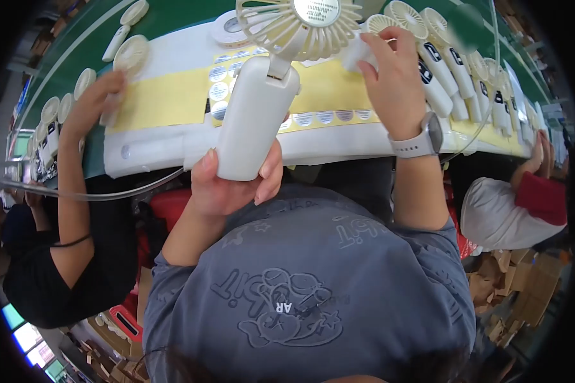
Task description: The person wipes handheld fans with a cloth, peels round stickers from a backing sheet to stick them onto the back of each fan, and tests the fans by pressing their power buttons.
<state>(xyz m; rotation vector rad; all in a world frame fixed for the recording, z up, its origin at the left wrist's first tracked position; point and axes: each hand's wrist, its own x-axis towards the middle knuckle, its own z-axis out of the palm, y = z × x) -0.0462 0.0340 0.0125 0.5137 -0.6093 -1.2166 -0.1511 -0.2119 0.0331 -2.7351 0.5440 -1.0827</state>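
A cream handheld fan (259,118) stands upright in front of me, its round cage tilted back at the top with a silver disc at its centre. My left hand (236,179) wraps around the lower end of its handle. Beyond the fan, my right hand (396,80), with a watch on its wrist, curls its thumb and fingers at a blurred white thing (353,56) whose kind I cannot make out. Sheets of round silver stickers (219,91) on yellow backing lie behind and beside the fan.
Several fans (442,67) lie in a row on the right. A roll of tape (232,29) sits at the back. On the left, a co-worker's hand (96,105) grips another fan (131,56). A clear tube (108,191) crosses the table's front left.
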